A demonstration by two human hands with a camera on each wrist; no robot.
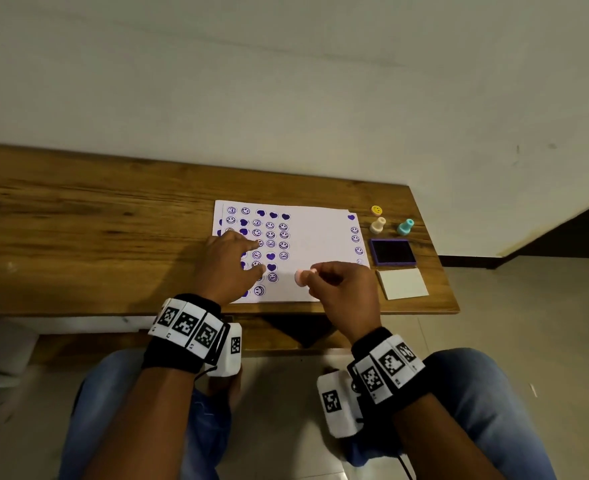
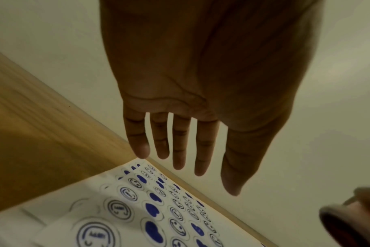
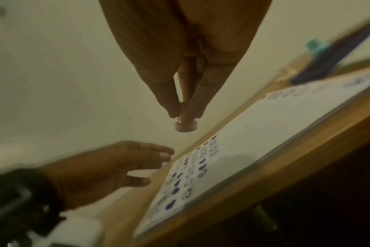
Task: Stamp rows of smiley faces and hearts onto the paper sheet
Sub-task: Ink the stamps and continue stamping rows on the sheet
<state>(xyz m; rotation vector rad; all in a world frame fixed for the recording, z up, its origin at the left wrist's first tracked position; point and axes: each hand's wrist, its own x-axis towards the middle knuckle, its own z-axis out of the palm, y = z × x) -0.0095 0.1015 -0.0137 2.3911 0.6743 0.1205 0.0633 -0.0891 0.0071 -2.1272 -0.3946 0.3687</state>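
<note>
A white paper sheet (image 1: 317,244) lies on the wooden table (image 1: 95,220), with columns of purple smiley faces and hearts on its left half and a few along its right edge. My left hand (image 1: 232,265) hovers above the stamped columns with straight, spread fingers (image 2: 180,150); the sheet (image 2: 137,208) shows below them. My right hand (image 1: 341,285) pinches a small pink stamp (image 1: 301,277) by its handle, raised over the sheet's near edge. In the right wrist view the stamp (image 3: 185,126) hangs from my fingertips above the sheet (image 3: 264,142), and my left hand (image 3: 108,168) is at lower left.
A purple ink pad (image 1: 393,251) sits right of the sheet, with a white pad of paper (image 1: 403,284) in front of it. Behind it stand a cream stamp (image 1: 377,225), a teal stamp (image 1: 405,226) and a yellow smiley stamp (image 1: 376,210). The table's right edge is close by.
</note>
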